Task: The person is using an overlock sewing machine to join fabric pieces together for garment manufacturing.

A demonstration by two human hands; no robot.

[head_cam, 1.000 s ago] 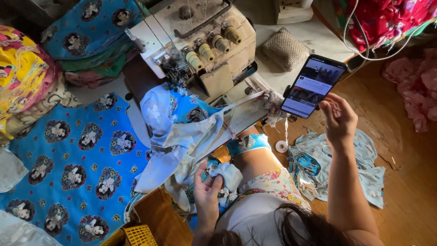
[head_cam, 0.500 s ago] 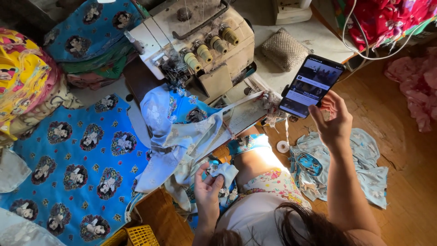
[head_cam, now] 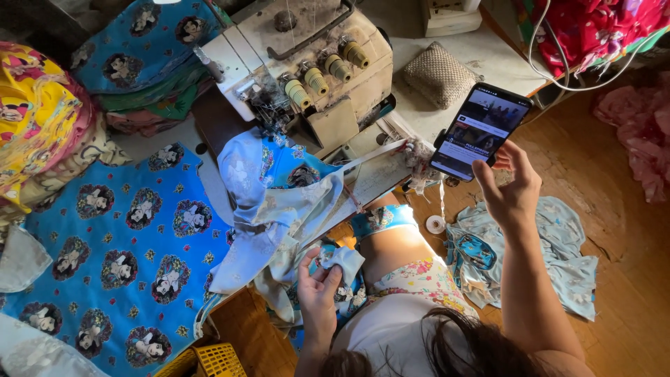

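My right hand [head_cam: 515,187] holds up a black smartphone [head_cam: 478,130] with its screen lit, to the right of the sewing machine. My left hand [head_cam: 318,286] rests in my lap and pinches a fold of pale blue printed fabric [head_cam: 287,209]. That fabric drapes from the bed of the cream overlock sewing machine [head_cam: 314,70] down over my knees. Several thread cones stand on the machine's top.
A wide blue cartoon-print cloth [head_cam: 118,251] covers the table at left, with stacked folded fabrics [head_cam: 42,119] behind it. A woven pad [head_cam: 436,73] lies right of the machine. More pale fabric [head_cam: 537,258] lies on the wooden floor. A yellow basket [head_cam: 209,359] sits below.
My right hand has tilted the phone slightly and shifted it a little to the left. My left hand's fingers have worked the fabric fold in my lap.
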